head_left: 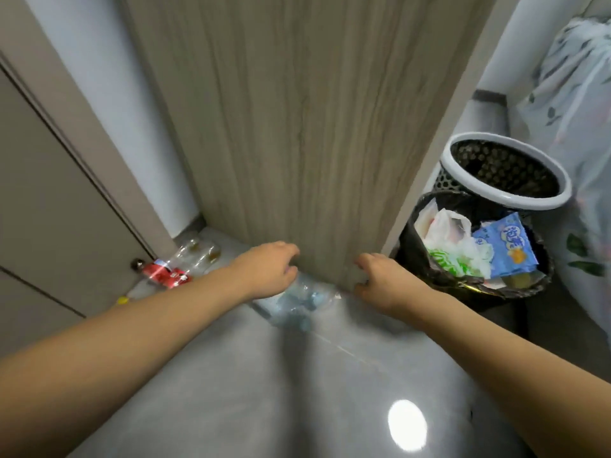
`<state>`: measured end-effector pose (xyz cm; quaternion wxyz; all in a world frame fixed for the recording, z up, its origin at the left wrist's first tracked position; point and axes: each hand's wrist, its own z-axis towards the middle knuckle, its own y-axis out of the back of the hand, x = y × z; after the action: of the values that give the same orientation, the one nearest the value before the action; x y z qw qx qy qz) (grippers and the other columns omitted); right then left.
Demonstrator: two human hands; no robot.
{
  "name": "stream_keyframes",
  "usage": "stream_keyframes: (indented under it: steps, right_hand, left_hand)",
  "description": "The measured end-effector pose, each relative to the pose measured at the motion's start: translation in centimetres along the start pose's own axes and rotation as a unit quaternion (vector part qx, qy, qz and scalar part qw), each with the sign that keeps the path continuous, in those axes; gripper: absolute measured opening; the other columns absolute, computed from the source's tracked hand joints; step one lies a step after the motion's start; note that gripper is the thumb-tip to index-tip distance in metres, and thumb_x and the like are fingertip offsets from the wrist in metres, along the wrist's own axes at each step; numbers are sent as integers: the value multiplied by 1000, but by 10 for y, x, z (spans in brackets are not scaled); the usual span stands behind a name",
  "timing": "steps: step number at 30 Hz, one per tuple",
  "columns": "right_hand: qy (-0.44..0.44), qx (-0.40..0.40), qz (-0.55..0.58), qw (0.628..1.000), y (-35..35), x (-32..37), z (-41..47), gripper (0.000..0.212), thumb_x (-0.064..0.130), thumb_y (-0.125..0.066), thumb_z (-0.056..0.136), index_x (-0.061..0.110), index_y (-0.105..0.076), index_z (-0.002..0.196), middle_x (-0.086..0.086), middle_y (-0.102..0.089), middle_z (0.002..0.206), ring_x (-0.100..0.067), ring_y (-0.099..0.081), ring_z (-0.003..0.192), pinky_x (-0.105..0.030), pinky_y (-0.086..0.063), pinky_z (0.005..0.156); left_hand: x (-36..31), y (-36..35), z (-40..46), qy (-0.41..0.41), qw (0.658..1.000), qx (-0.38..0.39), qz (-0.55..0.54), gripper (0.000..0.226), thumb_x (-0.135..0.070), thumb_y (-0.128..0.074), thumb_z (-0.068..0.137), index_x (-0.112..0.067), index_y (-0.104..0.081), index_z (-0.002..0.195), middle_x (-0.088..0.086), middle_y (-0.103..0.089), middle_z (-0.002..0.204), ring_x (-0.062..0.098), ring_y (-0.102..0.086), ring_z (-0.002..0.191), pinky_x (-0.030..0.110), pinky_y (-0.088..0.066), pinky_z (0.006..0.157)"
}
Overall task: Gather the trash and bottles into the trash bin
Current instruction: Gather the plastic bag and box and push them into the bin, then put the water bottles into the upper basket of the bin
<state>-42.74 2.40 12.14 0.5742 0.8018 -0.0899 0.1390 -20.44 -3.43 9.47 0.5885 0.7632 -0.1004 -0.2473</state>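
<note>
Here | left hand (274, 269) grips clear bottle (297, 300), axis toward viewer | right hand (380, 276) curled, empty

Soft, even indoor light. A ceiling lamp glares as a white oval on the glossy floor (406, 424) near its bottom edge, and a dim shadow runs up the middle. Wide-angle bending at the edges; slight blur throughout.
</note>
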Motion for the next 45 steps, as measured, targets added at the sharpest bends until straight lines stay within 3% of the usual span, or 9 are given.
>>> stream_keyframes:
  steps: [8,15,18,21,25,28,36,40,45]
  right_hand:
    - [-73,76,8,994,-70,90,73,47,22,-55,87,11,-49,132,-13,-53,131,-29,-52,118,-28,-40,94]
    - [-105,94,-7,990,-121,104,118,55,23,-56,87,16,-41,139,-10,-44,138,-29,-49,122,-36,-40,102]
    - [-132,65,-15,989,-134,103,129,54,21,-53,88,15,-39,139,-11,-43,137,-31,-47,123,-37,-39,101]
    - [-187,46,-2,981,-138,81,134,54,14,-52,84,10,-40,137,-15,-43,136,-35,-43,125,-41,-40,103]
    - [-209,83,2,974,-139,39,135,50,14,-54,84,8,-41,132,-19,-50,132,-38,-48,121,-41,-42,101]
    - [-211,97,28,972,-144,22,136,48,15,-57,84,8,-45,130,-19,-55,128,-36,-53,118,-41,-44,99]
    - [-192,92,90,973,-165,17,135,43,13,-61,85,7,-49,126,-17,-55,129,-32,-53,119,-31,-41,97]
    - [-148,68,121,979,-152,17,117,47,20,-60,87,13,-40,129,-15,-56,126,-32,-54,114,-32,-41,92]
    - [-90,13,165,982,-107,18,86,28,28,-58,87,21,-37,105,-8,-59,93,-26,-56,80,-32,-43,70]
  left_hand:
    - [138,-61,-43,166,977,42,-130,41,-30,-52,92,-14,-49,130,9,-55,132,27,-54,118,31,-44,95]
    - [181,-91,-44,191,974,42,-114,51,-28,-52,91,-15,-42,139,9,-46,139,27,-47,125,36,-40,104]
    - [180,-103,-54,136,989,29,-52,49,-26,-50,90,-16,-43,138,5,-46,135,26,-45,123,35,-38,103]
    - [166,-120,-54,-11,1000,-5,21,50,-22,-56,76,-15,-54,125,4,-52,127,28,-53,113,38,-48,92]
    - [142,-136,-23,-168,979,-44,103,49,-24,-56,71,-15,-58,119,7,-55,132,27,-53,119,37,-47,96]
    - [128,-149,0,-212,961,-39,175,51,-25,-48,75,-16,-52,126,10,-56,128,30,-53,115,39,-34,99]
    - [109,-154,24,-254,934,7,251,57,-38,-65,68,-13,-55,118,9,-60,105,28,-56,93,39,-37,83]
    - [97,-143,16,-169,951,115,233,77,-34,-60,82,-21,-18,145,13,-42,126,32,-46,111,41,-40,83]
    - [92,-101,4,-72,976,154,134,65,-37,-66,73,-19,-32,125,7,-47,123,27,-50,108,38,-47,78]
